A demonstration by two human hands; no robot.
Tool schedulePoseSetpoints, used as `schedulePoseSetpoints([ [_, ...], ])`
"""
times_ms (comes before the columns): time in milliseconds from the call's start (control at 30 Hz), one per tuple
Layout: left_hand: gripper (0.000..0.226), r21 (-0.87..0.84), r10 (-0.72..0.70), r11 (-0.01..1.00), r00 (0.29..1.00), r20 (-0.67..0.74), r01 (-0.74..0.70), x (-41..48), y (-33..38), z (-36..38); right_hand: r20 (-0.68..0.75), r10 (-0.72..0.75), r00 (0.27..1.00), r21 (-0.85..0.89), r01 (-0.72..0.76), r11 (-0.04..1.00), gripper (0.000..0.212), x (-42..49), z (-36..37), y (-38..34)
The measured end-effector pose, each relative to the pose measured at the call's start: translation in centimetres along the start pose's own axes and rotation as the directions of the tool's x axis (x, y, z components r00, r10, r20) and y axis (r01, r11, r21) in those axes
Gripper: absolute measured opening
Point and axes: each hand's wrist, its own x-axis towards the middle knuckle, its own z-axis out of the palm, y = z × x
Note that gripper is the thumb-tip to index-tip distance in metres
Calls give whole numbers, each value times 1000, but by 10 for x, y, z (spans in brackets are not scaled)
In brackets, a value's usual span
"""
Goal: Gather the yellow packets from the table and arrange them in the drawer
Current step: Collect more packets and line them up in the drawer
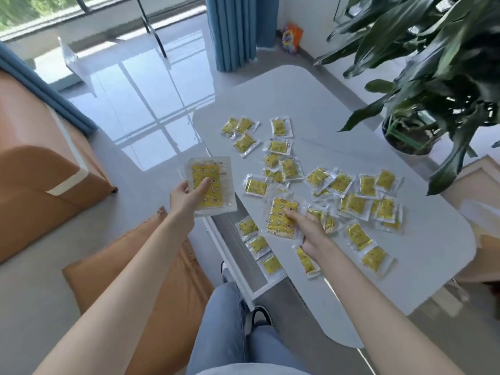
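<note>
Several small yellow packets [357, 204] in clear wrappers lie scattered over the white table [338, 104]. My left hand [186, 196] holds a large yellow packet [209, 185] up in the air, left of the table's edge, thumb across its face. At the table's near edge my right hand [308, 231] grips a second large yellow packet [281, 217]. The white drawer [230, 255] stands pulled out under the table's near side, with three small packets [258, 243] lined up inside it.
A potted plant [422, 77] with long leaves overhangs the table's far right. An orange sofa [40, 163] stands on the left and an orange cushion [140, 266] lies by my knees. Blue curtains [232, 31] and a window are at the back.
</note>
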Motion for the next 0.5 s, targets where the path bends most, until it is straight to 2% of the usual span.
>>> schedulePoseSetpoints([
  [133,34,66,-30,997,997,67,26,25,-3,2,-49,0,999,21,1,1000,15,18,3,-1],
  [233,32,141,-78,988,986,148,57,48,-5,8,-58,9,998,11,-8,1000,9,38,0,-1],
  [300,21,194,-118,978,970,211,77,62,-7,12,-50,21,999,0,-21,1000,4,50,0,-3],
  [367,10,272,-169,958,942,291,87,85,-7,25,-57,37,998,16,-36,999,4,66,1,-5],
  [500,19,491,-288,870,856,429,47,136,-5,47,-137,41,990,-29,-45,999,9,95,8,1],
])
